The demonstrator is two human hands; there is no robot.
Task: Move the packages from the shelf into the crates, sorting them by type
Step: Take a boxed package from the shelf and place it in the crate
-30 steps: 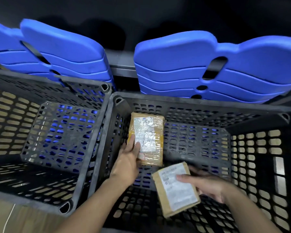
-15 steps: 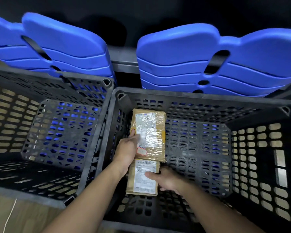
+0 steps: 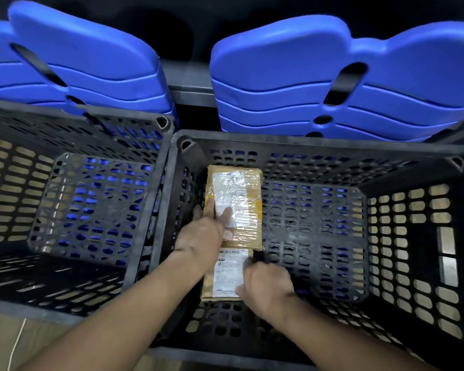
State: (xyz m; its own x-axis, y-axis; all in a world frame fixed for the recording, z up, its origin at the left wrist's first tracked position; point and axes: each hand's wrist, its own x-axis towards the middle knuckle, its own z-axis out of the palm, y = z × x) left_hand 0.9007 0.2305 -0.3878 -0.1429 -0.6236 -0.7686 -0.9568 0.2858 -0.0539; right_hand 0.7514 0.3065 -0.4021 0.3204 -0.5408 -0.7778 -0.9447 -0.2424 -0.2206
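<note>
Lying end to end on the floor of the right crate (image 3: 319, 147), hard against its nine o'clock wall, are two flat cardboard parcels. The far package (image 3: 235, 188) carries a label under glossy tape. The near package (image 3: 224, 274) sits at six o'clock of it, their short ends touching or slightly overlapped.

The left hand (image 3: 201, 235) rests on the far package with fingers stretched flat across the label, an open grip that presses rather than holds. The right hand (image 3: 267, 283) has its grip closed on the near package, thumb on the label face and fingers curled down the three o'clock edge, though blur hides the fingertips.

The step in hand looks like seating this pair neatly. To do it well, keep the left palm pinning the far parcel so it does not skid. Slide the near one toward nine o'clock until it meets the wall, then let go without lifting a corner. A tidy row leaves the three o'clock half free for more of this type.

The left crate (image 3: 65, 121) stands at nine o'clock, its rim touching, with nothing seen inside. Stacked blue moulded shells (image 3: 292, 84) rise at twelve o'clock. A white cord (image 3: 16, 344) trails on the floor at seven o'clock.
</note>
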